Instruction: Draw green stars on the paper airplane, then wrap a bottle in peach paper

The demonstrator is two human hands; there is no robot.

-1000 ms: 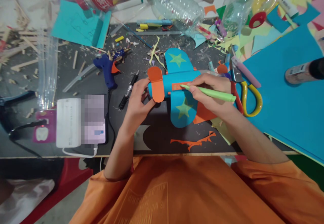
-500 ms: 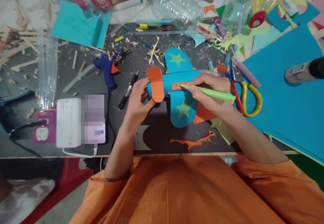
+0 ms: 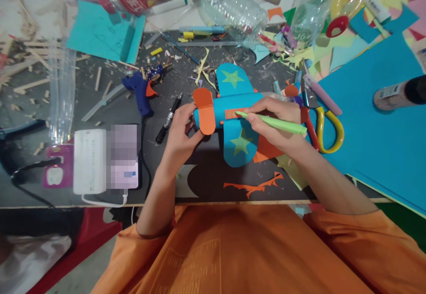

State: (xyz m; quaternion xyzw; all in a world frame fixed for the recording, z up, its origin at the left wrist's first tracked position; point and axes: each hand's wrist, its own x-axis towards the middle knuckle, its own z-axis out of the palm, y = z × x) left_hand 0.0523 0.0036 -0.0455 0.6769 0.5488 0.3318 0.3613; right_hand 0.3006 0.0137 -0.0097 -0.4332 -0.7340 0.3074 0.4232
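Note:
A blue paper toy airplane [image 3: 238, 96] lies in front of me, with yellow-green stars on its wings and an orange propeller-like piece [image 3: 205, 111] at its left end. My left hand [image 3: 184, 130] grips that end, thumb and fingers around the body below and beside the orange piece. In my right hand [image 3: 274, 119] is a light green marker [image 3: 282, 124]. Its tip meets an orange paper strip [image 3: 233, 113] on the airplane's body, where small marks show. The side of the right hand covers the airplane's right end.
Scissors with red and yellow handles [image 3: 328, 130] lie right of my hand on blue sheets [image 3: 372, 152]. A blue glue gun [image 3: 141, 92] and black pen [image 3: 169, 119] lie left. Plastic bottles [image 3: 229, 8] and paper scraps fill the back. Orange offcuts [image 3: 254, 185] lie near the front edge.
The marker and my right hand have shifted very slightly left along the orange strip. My left hand keeps its hold on the airplane.

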